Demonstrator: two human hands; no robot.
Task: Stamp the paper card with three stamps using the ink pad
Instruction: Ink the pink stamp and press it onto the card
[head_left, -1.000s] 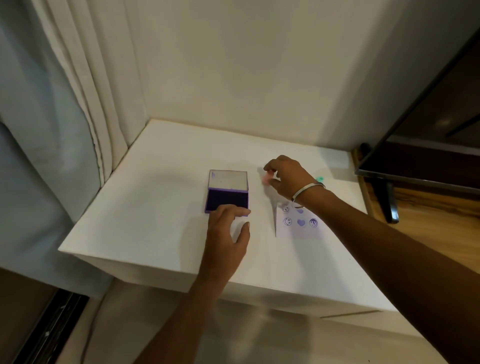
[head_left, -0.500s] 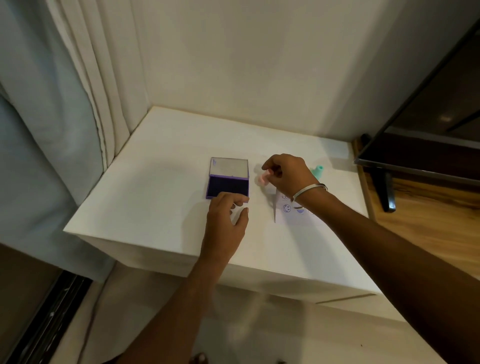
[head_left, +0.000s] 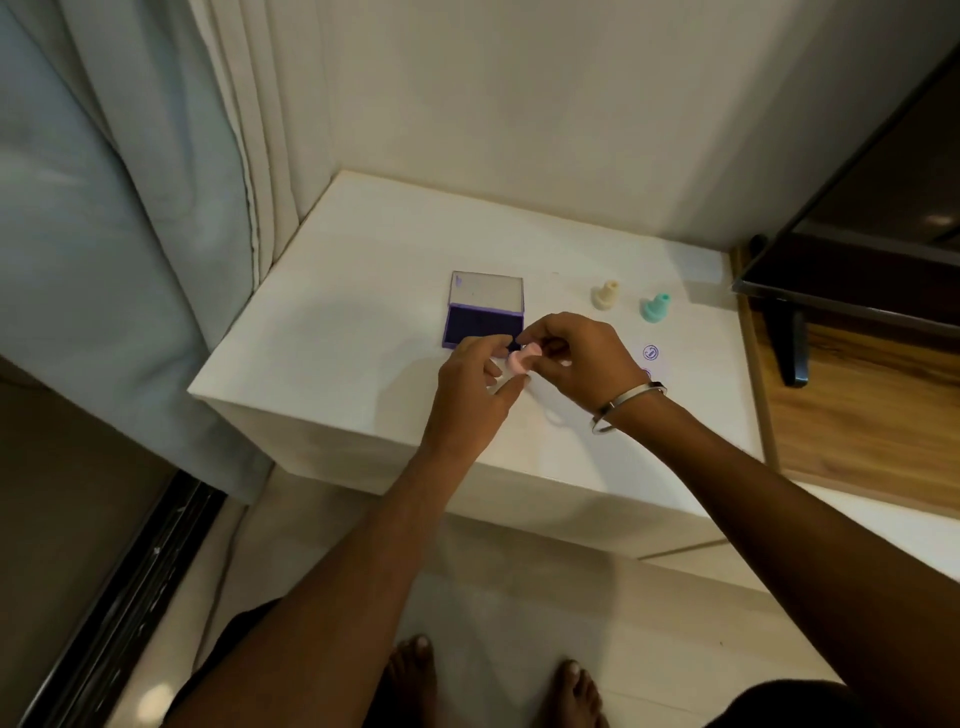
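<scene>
My right hand (head_left: 576, 358) pinches a small pink stamp (head_left: 522, 360) by its handle, tilted, just in front of the open purple ink pad (head_left: 483, 319). My left hand (head_left: 475, 387) is raised beside it, fingertips touching the stamp's base. The white paper card (head_left: 657, 364) lies to the right, mostly hidden by my right wrist; a purple smiley print (head_left: 650, 353) shows on it. A cream stamp (head_left: 606, 295) and a teal stamp (head_left: 655, 307) stand upright behind the card.
All of this sits on a white cabinet top (head_left: 363, 332). Curtains (head_left: 130, 208) hang on the left and a wall runs behind. A dark TV screen (head_left: 857, 218) on a stand over a wooden surface borders the right.
My right hand lifted the pink stamp from beside the card toward the front of the ink pad. My left hand rose off the table to meet it. The camera tilted down.
</scene>
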